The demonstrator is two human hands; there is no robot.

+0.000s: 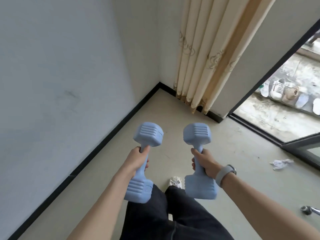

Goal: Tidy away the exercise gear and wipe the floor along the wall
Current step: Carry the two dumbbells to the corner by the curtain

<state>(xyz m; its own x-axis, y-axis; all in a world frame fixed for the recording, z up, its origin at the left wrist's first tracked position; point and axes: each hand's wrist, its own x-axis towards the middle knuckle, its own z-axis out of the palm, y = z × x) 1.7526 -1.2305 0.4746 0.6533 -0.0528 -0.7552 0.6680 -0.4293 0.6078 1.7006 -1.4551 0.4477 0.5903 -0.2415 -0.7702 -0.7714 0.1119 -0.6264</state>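
Tidying step, I judge: the left hand (136, 159) and right hand (204, 161) each wrap fingers shut round a blue dumbbell (143, 161), (199, 160), above the floor (216, 144) near the wall corner; next, set both down; the crumpled cloth (281, 163) waits.

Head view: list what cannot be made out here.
- Metal object at the right edge: cut off by the frame, so what it is stays unclear.
- Crumpled cloth on the floor: too small to identify.
- Dumbbell handles: covered by the left hand and right hand.
- Shoes outside the door: blurred, so their number is uncertain.
- Left foot: hidden by the trousers.
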